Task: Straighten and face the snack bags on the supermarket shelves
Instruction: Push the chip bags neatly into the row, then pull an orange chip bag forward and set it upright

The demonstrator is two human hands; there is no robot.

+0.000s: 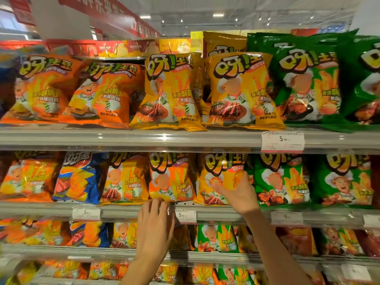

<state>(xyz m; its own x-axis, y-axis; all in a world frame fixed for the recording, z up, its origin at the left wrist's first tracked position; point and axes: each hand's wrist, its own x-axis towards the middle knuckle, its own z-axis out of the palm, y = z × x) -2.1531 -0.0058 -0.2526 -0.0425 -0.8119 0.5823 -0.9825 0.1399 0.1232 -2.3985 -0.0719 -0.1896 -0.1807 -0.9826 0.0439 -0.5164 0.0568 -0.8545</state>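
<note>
The right hand (236,192) gripped a yellow bag (221,177) on the second shelf (123,210), thumb across its front and fingers curled round its right edge, beside a green bag (281,179). The left hand (155,221) pinched the bottom edge of the orange bag (170,177) just left of it, at the shelf's front lip near a price tag (186,216).

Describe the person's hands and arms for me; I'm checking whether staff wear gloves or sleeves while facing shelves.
Both are bare. The left hand and right hand wear no gloves, and no rings, watch or bracelet show. The forearms are uncovered right down to the bottom edge of the picture, so no sleeve is visible.
</note>
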